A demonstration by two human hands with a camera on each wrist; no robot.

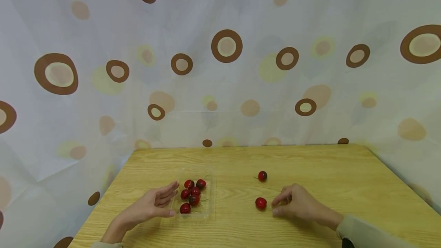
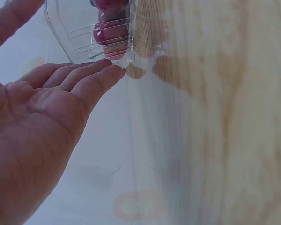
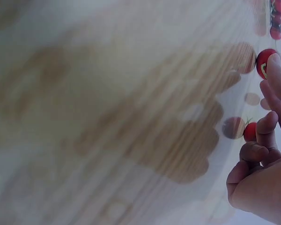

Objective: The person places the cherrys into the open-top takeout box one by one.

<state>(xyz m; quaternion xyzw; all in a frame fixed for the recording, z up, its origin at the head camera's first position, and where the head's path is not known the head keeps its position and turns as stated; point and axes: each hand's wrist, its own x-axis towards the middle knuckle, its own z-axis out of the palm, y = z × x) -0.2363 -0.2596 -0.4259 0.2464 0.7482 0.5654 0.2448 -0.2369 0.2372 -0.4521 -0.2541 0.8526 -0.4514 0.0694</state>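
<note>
My left hand (image 1: 151,206) has its fingers extended and thumb apart at the left side of a clear plastic box (image 1: 211,211). Its fingertips are at the box wall in the left wrist view, where the box (image 2: 61,35) is partly cut off. Inside lie several dark red cherries (image 1: 195,191) with thin stems. On the right, my right hand (image 1: 300,204) is beside a loose red cherry (image 1: 260,203), thumb and index finger parted near its stem. In the right wrist view a fingertip partly covers this cherry (image 3: 262,66).
A second loose cherry (image 1: 262,176) lies farther back on the wooden table (image 1: 237,163). A white sheet (image 1: 206,87) patterned with brown and beige ovals hangs behind the table and along both sides.
</note>
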